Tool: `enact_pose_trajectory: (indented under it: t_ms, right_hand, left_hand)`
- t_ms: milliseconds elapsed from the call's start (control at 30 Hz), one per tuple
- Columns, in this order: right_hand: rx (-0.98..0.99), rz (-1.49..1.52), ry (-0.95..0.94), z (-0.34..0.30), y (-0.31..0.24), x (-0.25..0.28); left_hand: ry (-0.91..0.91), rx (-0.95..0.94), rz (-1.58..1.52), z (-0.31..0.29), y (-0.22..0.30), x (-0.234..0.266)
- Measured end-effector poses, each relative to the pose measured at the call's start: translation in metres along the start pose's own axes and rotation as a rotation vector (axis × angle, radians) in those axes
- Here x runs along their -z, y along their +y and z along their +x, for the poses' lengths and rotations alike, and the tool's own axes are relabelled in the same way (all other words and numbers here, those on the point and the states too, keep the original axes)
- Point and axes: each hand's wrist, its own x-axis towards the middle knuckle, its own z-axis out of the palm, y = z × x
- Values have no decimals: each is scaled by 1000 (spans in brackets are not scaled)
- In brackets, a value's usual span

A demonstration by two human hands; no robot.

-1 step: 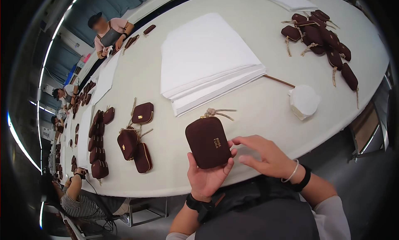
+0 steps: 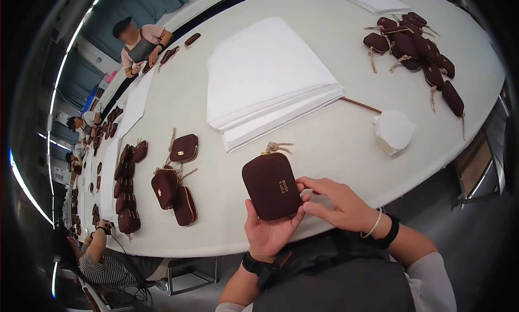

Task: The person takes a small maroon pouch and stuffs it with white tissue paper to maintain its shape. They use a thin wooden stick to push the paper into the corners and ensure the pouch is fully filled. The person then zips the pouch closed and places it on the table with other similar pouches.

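Note:
My left hand [image 2: 266, 232] holds a dark brown rectangular zip pouch [image 2: 272, 186] from below, just above the near edge of the long white table [image 2: 335, 144]. A small gold mark shows on the pouch's face. A beige tassel cord [image 2: 277, 147] hangs from its far end onto the table. My right hand [image 2: 336, 204] comes in from the right, and its fingertips pinch the pouch's right edge. Both wrists wear dark bands.
A thick stack of white sheets [image 2: 270, 79] lies beyond the pouch, beside a thin brown stick [image 2: 359, 105] and a white round wad [image 2: 393, 131]. Several similar pouches lie at left [image 2: 173, 187] and far right [image 2: 416, 47]. Other people work at the far side [image 2: 140, 41] and lower left [image 2: 102, 258].

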Motion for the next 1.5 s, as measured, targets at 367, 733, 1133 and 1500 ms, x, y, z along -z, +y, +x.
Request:
enact_pose_trajectory:
  t_ms: [367, 733, 1133, 1500]
  right_hand:
    - [-230, 420, -95, 10, 2, 22]
    - [-414, 496, -86, -7, 15, 26]
    - [-396, 463, -53, -18, 10, 20]
    - [-198, 44, -77, -17, 7, 24]
  left_hand:
    - [33, 86, 641, -19, 0, 12]
    - [319, 18, 619, -7, 1, -4]
    - [290, -107, 740, -5, -7, 0]
    - [252, -275, 1033, -6, -13, 17]
